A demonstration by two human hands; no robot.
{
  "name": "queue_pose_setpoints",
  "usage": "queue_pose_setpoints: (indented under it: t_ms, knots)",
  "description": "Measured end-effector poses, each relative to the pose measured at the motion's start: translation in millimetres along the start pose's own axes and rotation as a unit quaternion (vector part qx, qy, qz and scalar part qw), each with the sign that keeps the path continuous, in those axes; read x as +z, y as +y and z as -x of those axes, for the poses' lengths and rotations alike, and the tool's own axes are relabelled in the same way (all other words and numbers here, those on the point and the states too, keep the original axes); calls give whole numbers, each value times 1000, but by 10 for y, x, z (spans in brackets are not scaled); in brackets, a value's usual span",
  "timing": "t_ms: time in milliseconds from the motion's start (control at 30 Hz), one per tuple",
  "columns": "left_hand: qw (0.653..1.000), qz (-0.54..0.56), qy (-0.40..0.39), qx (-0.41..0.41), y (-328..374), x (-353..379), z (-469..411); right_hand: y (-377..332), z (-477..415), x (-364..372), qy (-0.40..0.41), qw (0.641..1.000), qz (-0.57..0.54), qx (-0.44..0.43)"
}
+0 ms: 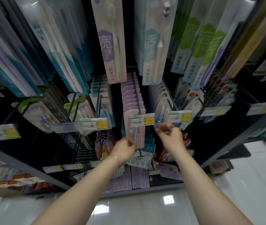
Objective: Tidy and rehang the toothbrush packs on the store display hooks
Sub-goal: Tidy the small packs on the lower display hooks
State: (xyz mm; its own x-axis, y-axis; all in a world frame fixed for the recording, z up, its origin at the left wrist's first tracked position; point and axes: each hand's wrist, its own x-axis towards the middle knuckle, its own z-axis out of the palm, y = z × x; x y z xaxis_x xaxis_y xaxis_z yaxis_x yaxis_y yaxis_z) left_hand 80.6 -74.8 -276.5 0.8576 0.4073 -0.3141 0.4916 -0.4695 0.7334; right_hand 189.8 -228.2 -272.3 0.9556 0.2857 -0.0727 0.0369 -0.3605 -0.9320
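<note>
Your left hand (123,149) and right hand (169,135) flank the front pink pack (136,135), price tag (142,119) capping its hook (137,96) tip above your knuckles, neighbouring tags close either side, upper packs (111,46) overhanging, open air only behind your forearms over the floor (145,208)

Both forearms are bare from the bottom edge of the view up to the hands, with no sleeves, gloves or watch showing. The left hand (123,150) has a thin chain bracelet (116,158) around its wrist, fine-linked and pale metallic, lying slightly slack across the joint. The right hand (171,135) wears nothing at the wrist. The picture is too soft to show rings or nails.
</note>
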Motion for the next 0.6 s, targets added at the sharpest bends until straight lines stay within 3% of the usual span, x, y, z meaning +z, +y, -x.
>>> queue_pose_setpoints:
  t_ms: [133,267,600]
  knots:
    - [990,-45,-117,63,147,137,45,23,17,-51,9,994,108,-31]
    - [975,-39,-189,111,268,255,42,76,30,-123,37,989,136,-31]
    - [979,10,-128,158,724,507,-159,220,-114,-476,89,993,78,8]
